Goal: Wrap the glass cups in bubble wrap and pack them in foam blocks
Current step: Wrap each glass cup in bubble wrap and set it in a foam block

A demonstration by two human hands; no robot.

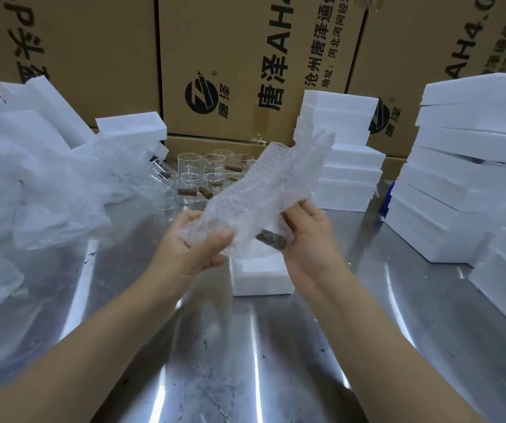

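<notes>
glossy metal table (pixel 245 346), matt foam blocks (pixel 465 178), clear glass cups (pixel 189 166)

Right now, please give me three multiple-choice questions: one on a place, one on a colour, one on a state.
1. Where on the table do the unwrapped glass cups stand? A. near edge B. back middle C. far right
2. What colour are their handles? A. blue B. green C. brown
3. What do the left hand and right hand do? A. both hold the bubble wrap B. both rest empty C. only one holds it
Answers: 1 B, they stand before the cardboard boxes; 2 C, brown stubs show on them; 3 A, both hands grip it.
</notes>
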